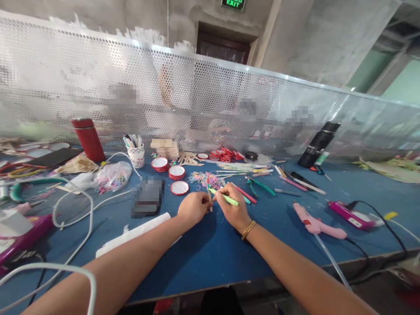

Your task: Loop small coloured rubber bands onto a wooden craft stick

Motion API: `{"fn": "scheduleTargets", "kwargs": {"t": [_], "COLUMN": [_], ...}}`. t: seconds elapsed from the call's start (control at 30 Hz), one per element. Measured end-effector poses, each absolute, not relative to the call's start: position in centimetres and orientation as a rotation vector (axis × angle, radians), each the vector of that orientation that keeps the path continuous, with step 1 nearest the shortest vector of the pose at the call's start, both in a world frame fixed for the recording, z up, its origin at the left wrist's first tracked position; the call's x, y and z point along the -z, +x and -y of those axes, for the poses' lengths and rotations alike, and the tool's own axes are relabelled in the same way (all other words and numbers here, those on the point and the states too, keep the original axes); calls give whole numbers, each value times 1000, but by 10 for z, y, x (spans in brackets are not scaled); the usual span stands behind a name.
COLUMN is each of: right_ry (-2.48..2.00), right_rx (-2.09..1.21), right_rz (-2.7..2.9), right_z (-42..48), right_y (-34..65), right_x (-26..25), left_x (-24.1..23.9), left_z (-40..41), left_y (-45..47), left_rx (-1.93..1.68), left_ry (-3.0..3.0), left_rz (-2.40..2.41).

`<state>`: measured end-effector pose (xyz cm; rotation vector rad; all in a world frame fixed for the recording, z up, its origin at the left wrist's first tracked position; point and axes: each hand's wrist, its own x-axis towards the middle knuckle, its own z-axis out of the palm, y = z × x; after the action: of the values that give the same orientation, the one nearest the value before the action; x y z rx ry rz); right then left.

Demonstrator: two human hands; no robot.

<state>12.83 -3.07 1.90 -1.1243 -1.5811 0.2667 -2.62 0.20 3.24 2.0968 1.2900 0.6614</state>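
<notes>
In my left hand (195, 207), fingers pinched, is a narrow wooden craft stick (210, 199) held upright, its upper end coloured red and green. My right hand (233, 205), with a gold bracelet at the wrist, grips a light green marker pen (229, 199). The pen's tip points left at the stick's upper part; whether it touches cannot be made out. Just beyond both hands lies a pile of small colourful rubber bands (205, 178). Round red-rimmed white lids (179, 188) sit left of the pile.
Pliers (264, 187) and several pens lie right of my hands. A pink glue gun (318, 224) and purple power strip (351, 216) are farther right. Left are a white cable (90, 210), paper cup of markers (135, 156) and red flask (89, 141). A perforated metal screen (183, 96) runs behind.
</notes>
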Motion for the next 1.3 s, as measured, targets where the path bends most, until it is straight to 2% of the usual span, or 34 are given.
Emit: {"fn": "scheduleTargets", "kwargs": {"t": [1.3], "right_ry": [-1150], "right_rx": [-255], "right_rz": [1589], "right_z": [30], "right_y": [127], "right_x": [-19], "left_x": [-31], "left_z": [-4], "left_y": [-25], "left_rx": [-655], "left_ry": [2079], "left_rz": [-1277]}}
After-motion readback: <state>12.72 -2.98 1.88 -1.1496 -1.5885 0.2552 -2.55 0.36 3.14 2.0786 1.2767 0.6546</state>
